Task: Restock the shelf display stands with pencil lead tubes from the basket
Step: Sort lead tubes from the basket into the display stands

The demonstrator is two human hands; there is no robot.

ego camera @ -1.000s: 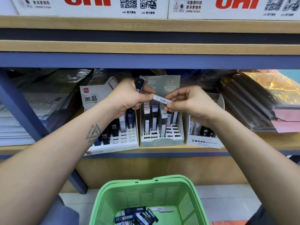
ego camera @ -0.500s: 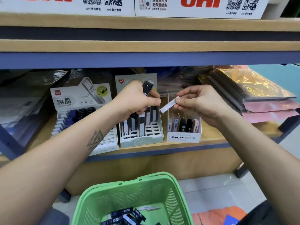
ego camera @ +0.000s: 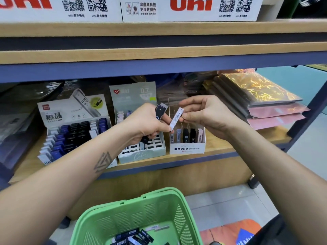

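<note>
My right hand pinches a white lead tube with a barcode, held tilted above the MONO display stand. My left hand grips a black lead tube in front of the pale green 0.7 stand. A white stand with black and blue tubes sits at the left of the shelf. The green basket below holds several black and white tubes.
Stacked plastic-wrapped packs lie on the shelf to the right of the stands. White uni boxes sit on the upper shelf. A blue shelf post stands at the right. Tiled floor lies below.
The view shifted right along the shelf. My right hand carried the white tube from over the 0.7 stand to above the MONO stand. My left hand kept its black tube.
</note>
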